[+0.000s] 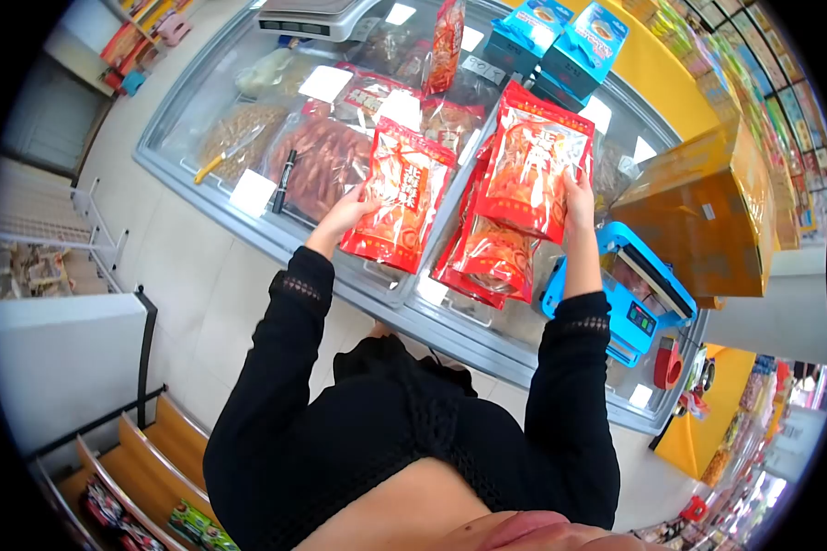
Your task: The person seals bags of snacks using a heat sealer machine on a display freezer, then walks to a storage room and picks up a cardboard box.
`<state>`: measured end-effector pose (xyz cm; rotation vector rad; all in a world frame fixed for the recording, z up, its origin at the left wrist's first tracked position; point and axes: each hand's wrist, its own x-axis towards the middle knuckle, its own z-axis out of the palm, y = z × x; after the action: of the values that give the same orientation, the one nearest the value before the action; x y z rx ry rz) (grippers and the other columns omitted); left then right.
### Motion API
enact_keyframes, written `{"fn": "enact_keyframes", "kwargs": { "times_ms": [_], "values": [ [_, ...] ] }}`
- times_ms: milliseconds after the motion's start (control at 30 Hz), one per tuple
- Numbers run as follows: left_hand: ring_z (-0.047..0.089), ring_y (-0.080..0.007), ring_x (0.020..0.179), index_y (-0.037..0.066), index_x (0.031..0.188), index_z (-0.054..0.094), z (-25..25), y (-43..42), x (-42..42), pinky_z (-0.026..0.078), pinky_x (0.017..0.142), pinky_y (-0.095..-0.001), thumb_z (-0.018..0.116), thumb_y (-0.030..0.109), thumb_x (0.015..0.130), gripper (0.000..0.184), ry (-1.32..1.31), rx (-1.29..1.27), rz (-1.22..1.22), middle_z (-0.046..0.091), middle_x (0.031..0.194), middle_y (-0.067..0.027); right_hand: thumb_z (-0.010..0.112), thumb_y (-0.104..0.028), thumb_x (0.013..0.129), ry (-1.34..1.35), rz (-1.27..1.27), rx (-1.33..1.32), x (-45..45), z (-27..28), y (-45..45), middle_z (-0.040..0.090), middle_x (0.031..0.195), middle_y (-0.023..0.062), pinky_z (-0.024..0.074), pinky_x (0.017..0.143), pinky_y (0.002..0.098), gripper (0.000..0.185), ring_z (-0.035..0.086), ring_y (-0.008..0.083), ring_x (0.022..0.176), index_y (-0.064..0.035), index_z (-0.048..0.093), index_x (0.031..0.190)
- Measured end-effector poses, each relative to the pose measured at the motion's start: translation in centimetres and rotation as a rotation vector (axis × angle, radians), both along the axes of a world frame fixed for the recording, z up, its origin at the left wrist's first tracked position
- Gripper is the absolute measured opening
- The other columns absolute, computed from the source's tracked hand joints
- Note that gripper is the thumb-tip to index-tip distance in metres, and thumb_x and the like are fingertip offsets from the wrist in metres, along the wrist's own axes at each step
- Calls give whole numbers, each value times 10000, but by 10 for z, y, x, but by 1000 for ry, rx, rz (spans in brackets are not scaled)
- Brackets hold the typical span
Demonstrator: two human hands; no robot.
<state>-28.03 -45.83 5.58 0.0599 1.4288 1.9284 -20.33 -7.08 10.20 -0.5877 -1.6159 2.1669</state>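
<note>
My left hand [343, 213] grips the left edge of a red snack bag [402, 197] with a clear window and white lettering. My right hand [579, 200] has hold of the right edge of another red snack bag [535, 156]. Beneath that one, more red bags [496, 257] of the same kind lie in a loose pile on the glass top of a chest freezer [377, 292]. A black marker [285, 182] lies left of my left hand. Just to the right of my right hand is a blue vacuum sealer [629, 308]. My fingertips are partly hidden by the bags.
A scale [312, 18] stands at the freezer's far left, and blue boxes [583, 46] are stacked at the back. One red bag [445, 46] stands upright there. A cardboard box [708, 211], a red tape roll [668, 363] and a yellow-handled knife [216, 165] are around the edges.
</note>
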Motion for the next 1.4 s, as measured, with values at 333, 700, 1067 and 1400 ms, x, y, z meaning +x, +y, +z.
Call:
{"fn": "enact_keyframes", "kwargs": {
  "times_ms": [333, 700, 1067, 1400],
  "values": [
    [332, -328, 1164, -57, 1270, 155, 27, 99, -171, 287, 939, -354, 690, 421, 622, 966, 884, -446, 195, 321, 1237, -275, 483, -64, 812, -185, -291, 962, 115, 33, -113, 537, 1010, 146, 372, 847, 309, 196, 495, 239, 978, 18, 529, 984],
    [574, -312, 841, 14, 1036, 517, 37, 213, -226, 427, 716, -365, 423, 389, 845, 431, 738, -367, 474, 604, 867, -175, 476, -21, 786, -559, -499, 836, 262, 10, -180, 553, 955, 151, 405, 799, 317, 136, 523, 268, 917, 15, 569, 878],
    [514, -111, 553, 36, 671, 563, 195, 139, -60, 412, 528, -253, 497, 335, 837, 348, 838, -65, 306, 523, 571, -22, 480, -42, 811, -395, -545, 941, 335, 0, -18, 554, 957, 119, 388, 811, 302, 152, 517, 221, 912, 19, 547, 933],
    [494, -66, 541, 44, 786, 535, 57, 259, 278, 379, 495, -204, 495, 338, 837, 301, 11, -134, -257, 523, 615, 6, 423, -430, 833, -255, -640, 299, 332, 51, 259, 553, 920, 78, 383, 737, 277, 504, 494, 167, 830, 24, 518, 1029]
  ]
}}
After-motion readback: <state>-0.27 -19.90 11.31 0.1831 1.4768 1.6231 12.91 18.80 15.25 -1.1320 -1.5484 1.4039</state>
